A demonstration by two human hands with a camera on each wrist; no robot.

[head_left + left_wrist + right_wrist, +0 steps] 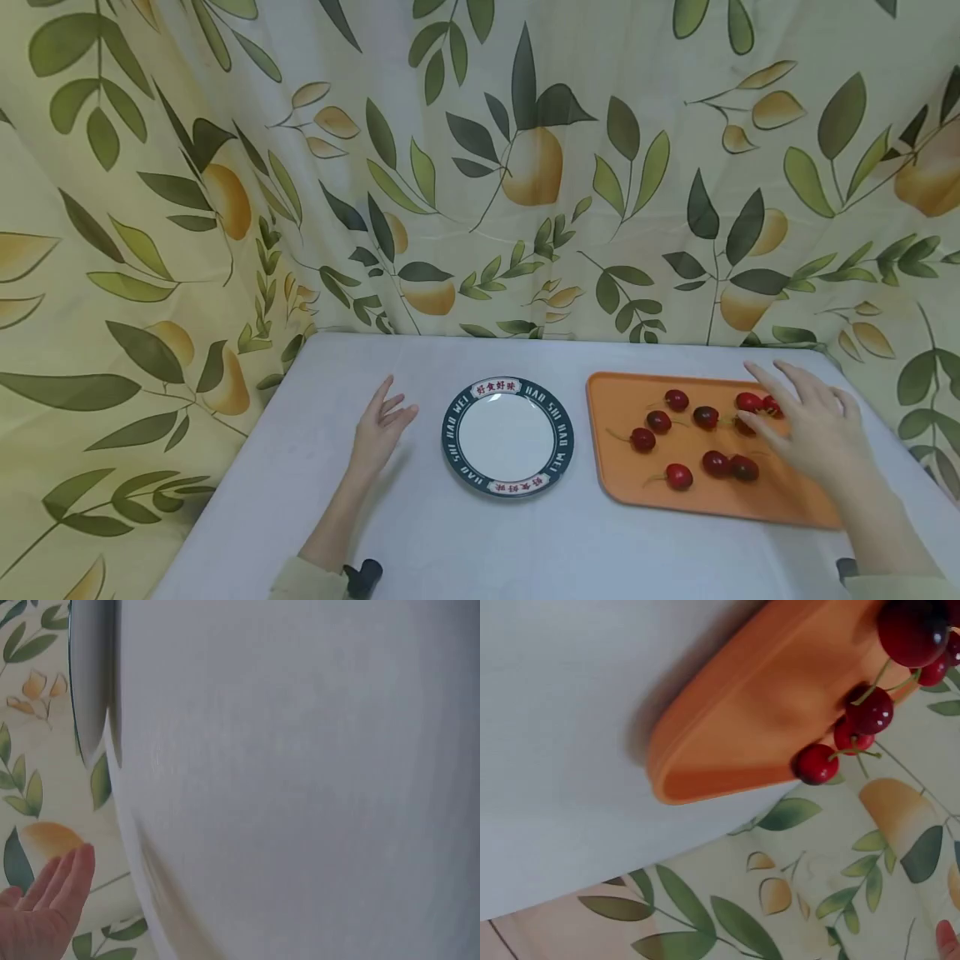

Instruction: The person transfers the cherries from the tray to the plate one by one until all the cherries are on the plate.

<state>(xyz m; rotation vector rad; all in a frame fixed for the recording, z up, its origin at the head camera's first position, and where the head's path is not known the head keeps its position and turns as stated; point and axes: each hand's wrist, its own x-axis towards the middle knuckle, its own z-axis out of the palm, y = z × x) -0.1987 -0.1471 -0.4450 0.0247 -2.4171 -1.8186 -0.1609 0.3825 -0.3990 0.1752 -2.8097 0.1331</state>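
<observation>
My left hand [378, 433] hovers over the white table, left of the plate, with fingers loosely spread and nothing in them; its fingers also appear low in the left wrist view. A round white plate [506, 437] has a dark rim with lettering. To its right lies an orange tray [626, 479] with several dark red cherries, among them a stemmed cherry [678, 477] near the front. Over the tray's right side is my right hand [825, 429], fingers extended and apart, partly covering cherries. Only a fingertip [946, 941] of it enters the right wrist view.
A white cloth covers the table [420, 533]. Behind and to the left hangs a curtain [480, 250] printed with leaves and fruit. Dark straps circle both wrists beside pale sleeves [307, 579].
</observation>
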